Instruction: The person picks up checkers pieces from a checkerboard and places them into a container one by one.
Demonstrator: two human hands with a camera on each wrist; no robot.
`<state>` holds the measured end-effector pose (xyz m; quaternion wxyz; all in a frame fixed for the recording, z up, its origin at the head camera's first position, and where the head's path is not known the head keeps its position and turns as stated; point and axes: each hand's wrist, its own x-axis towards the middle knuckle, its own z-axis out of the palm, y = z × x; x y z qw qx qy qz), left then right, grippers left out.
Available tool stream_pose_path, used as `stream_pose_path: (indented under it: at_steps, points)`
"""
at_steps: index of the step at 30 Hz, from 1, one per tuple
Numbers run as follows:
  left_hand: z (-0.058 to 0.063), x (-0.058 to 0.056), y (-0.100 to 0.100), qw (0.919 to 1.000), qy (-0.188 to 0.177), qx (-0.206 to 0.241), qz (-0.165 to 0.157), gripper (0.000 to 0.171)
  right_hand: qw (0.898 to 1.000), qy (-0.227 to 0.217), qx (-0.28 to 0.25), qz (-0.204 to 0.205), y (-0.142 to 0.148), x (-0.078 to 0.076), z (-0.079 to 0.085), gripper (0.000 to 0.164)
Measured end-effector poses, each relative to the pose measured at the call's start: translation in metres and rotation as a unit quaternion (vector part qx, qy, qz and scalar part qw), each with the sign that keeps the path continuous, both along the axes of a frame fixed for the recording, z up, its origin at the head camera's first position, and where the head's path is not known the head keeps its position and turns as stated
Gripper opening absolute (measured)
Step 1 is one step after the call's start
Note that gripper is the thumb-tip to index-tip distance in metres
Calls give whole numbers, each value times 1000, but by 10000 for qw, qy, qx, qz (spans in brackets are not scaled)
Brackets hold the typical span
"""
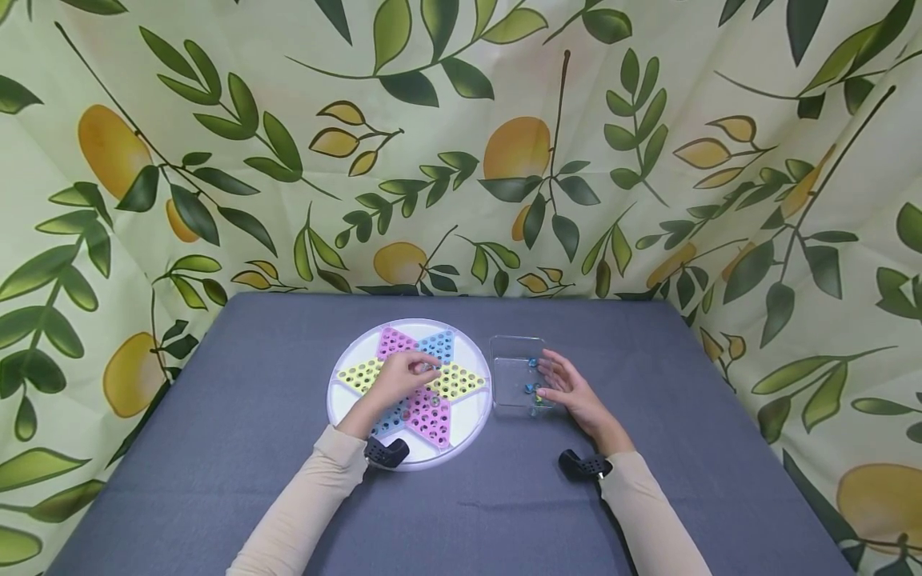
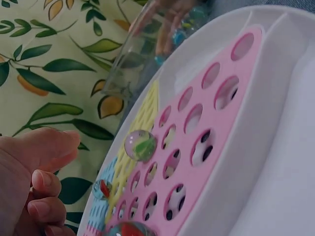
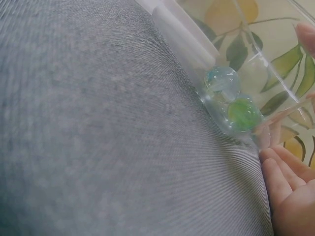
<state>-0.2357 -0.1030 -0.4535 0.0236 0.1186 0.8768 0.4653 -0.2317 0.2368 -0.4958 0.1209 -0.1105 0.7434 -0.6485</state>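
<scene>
My left hand (image 1: pixel 403 378) is over the middle of a round white Chinese checkers board (image 1: pixel 468 436) with a pink, yellow and blue star. Its thumb and index fingertips come close together and the other fingers curl in; I cannot tell whether something small sits between them. Glass marbles rest on the board, one with a green swirl (image 2: pixel 141 145) and one with a red swirl (image 2: pixel 102 189). My right hand (image 1: pixel 576 396) lies against the right side of a clear plastic box (image 1: pixel 507 338), fingers loosely extended beside its corner. Blue and green marbles (image 3: pixel 243 113) lie in the box.
The box stands just right of the board, almost at its rim. Both are on a table with a dark grey-blue cloth (image 1: pixel 274 384). A leaf-and-fruit patterned curtain (image 1: pixel 446 200) hangs behind and to the sides. Each wrist wears a black camera mount (image 1: pixel 387 453).
</scene>
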Motion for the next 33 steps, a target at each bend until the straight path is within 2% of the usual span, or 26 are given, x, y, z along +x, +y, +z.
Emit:
stream_pose_path:
  at_steps: [10, 23, 33]
  points:
    - [-9, -9, -5, 9996, -53, -111, 251, 24, 10000, -8, -57, -21, 0, 0, 1, 80]
    - [-13, -15, -6, 9980, -238, -404, 419, 24, 9999, 50, -151, 11, -1, 1, 1, 83]
    - [-11, -16, -6, 9966, -261, -619, 481, 25, 10000, 13, -59, -9, -1, 1, 1, 82]
